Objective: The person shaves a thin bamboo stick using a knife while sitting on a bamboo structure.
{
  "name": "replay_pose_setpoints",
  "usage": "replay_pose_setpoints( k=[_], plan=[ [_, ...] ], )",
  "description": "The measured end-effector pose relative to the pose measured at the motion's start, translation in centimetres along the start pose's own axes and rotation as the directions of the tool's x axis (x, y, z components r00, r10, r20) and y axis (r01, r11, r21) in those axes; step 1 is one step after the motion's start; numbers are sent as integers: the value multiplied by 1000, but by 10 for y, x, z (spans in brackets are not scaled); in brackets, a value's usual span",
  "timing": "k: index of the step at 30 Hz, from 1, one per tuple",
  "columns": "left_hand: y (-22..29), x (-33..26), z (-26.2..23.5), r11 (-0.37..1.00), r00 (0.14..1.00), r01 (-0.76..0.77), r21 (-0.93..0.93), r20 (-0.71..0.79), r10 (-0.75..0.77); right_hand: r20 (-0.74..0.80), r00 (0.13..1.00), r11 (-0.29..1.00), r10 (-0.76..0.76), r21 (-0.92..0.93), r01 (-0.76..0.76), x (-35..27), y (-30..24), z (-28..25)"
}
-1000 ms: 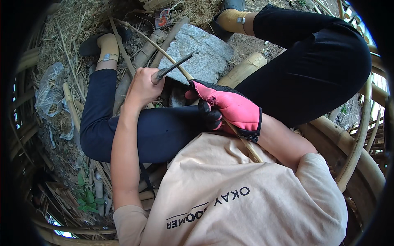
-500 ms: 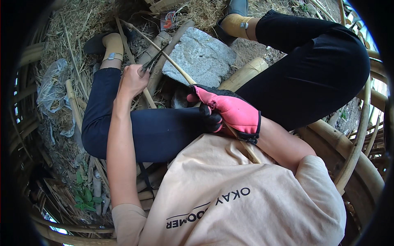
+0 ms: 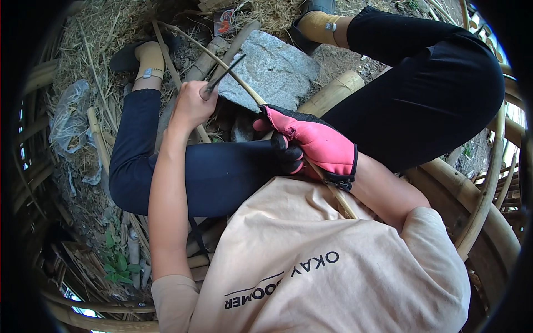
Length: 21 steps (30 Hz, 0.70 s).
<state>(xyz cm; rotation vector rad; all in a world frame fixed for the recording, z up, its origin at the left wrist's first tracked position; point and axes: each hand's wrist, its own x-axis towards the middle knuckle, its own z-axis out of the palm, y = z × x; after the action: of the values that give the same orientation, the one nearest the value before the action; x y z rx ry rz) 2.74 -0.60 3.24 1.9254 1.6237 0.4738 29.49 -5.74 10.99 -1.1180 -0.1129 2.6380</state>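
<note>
Dry straw [image 3: 100,33] and bare soil cover the ground, with bamboo at both rims of the fisheye view; on the right, a thick bamboo pole [image 3: 463,191] slants down past the seated person. A crumpled clear plastic bag [image 3: 69,119] lies on the far left, and a small green plant [image 3: 117,263] grows lower down on that side. Near the top edge is a small packet [image 3: 224,21] with an orange-red mark.

Between the person's legs, in dark trousers [image 3: 422,94], sits a rough grey stone slab [image 3: 272,66], with a cut bamboo piece [image 3: 336,93] just to its right.

The bare left hand [image 3: 191,105] is in a fist around the handle of a narrow dark-bladed knife [image 3: 225,74], its tip pointing up and to the right over the slab's left part. The right hand [image 3: 311,141], in a pink and black glove [image 3: 327,147], has its fingers curled around a long, slim bamboo strip [image 3: 247,89]. The strip runs diagonally from the upper left, past the slab's left edge, through the gloved grip and down to the front of the beige T-shirt [image 3: 344,266]. The blade crosses the strip in this view; whether they touch cannot be told.
</note>
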Motion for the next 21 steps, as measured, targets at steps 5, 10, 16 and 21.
replay_pose_setpoints(
  k=[5, 10, 16, 21],
  plan=[
    [-36, 1, -13, 965, 970, 241, 105, -62, -235, -1, 1000, 998, 31, 63, -31, 0, 1, 5],
    [-32, -3, -9, 985, 985, 164, 54, -53, -161, 15, 1000, 998, 22, 51, -22, 3, 2, 2],
    [-15, 1, 0, 1000, 1000, 9, -17, -26, -9, -36, 999, 999, 28, 46, -27, 2, 2, 4],
    [-31, 8, -12, 968, 968, 251, 6, -1, -251, -56, 998, 999, 11, -38, -14, 1, 2, 8]
  ],
)
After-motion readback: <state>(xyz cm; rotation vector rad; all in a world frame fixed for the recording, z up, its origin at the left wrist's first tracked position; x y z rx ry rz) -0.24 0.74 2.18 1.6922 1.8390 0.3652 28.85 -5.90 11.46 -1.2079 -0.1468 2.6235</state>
